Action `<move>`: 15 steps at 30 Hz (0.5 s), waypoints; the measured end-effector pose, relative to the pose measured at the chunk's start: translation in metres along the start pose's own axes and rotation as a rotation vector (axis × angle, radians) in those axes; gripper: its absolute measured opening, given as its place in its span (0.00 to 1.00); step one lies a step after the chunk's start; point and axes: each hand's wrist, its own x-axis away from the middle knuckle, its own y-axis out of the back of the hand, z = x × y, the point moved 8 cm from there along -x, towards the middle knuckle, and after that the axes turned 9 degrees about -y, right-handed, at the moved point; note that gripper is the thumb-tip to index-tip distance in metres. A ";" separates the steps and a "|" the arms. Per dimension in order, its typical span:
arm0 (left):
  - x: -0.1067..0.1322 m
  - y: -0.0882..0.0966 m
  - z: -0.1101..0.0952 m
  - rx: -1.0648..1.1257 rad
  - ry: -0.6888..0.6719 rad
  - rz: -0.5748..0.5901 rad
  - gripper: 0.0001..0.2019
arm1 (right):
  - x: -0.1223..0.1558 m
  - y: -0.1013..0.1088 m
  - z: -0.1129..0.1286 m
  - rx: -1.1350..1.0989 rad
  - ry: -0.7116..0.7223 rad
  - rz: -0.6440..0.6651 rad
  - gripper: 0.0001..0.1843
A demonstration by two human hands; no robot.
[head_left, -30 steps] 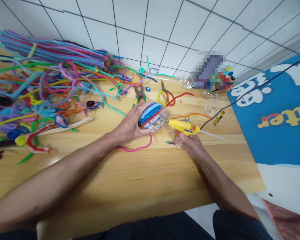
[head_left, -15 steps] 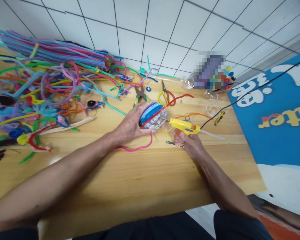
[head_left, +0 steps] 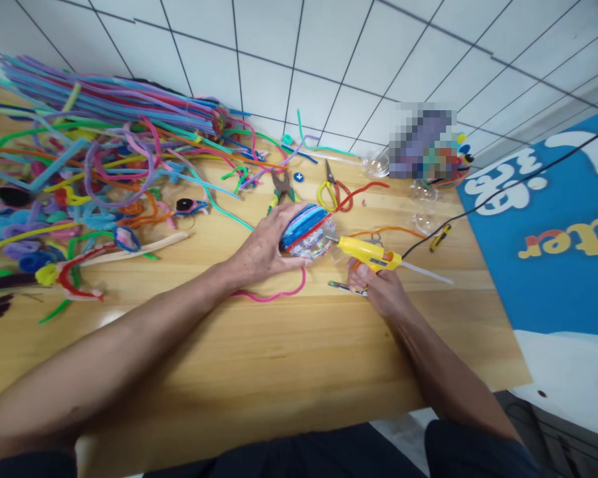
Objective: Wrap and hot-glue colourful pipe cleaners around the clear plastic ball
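Note:
My left hand (head_left: 263, 247) is wrapped around a clear ball (head_left: 306, 234) covered with blue and red pipe cleaners, holding it on the wooden table (head_left: 279, 345). My right hand (head_left: 379, 287) grips a yellow glue gun (head_left: 367, 253), whose nozzle points left and touches the ball's right side. A red pipe cleaner (head_left: 359, 193) trails from the ball toward the back. A pink pipe cleaner (head_left: 274, 295) lies curled on the table below my left hand.
A big heap of coloured pipe cleaners (head_left: 90, 153) covers the table's left and back. Pliers (head_left: 281, 187), yellow-handled scissors (head_left: 329, 189) and clear half-shells (head_left: 421, 199) lie behind the ball. A black cord (head_left: 483, 206) runs right over a blue board (head_left: 553, 232).
Both hands, the ball and the glue gun stay almost still; only the view has shifted slightly.

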 end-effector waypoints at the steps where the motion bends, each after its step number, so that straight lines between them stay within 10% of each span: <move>1: 0.000 0.000 0.000 0.001 0.001 -0.001 0.51 | -0.001 -0.001 -0.001 0.003 -0.010 0.014 0.31; 15: -0.001 0.001 -0.002 0.005 -0.022 -0.009 0.50 | 0.001 0.002 -0.006 -0.012 -0.042 0.030 0.29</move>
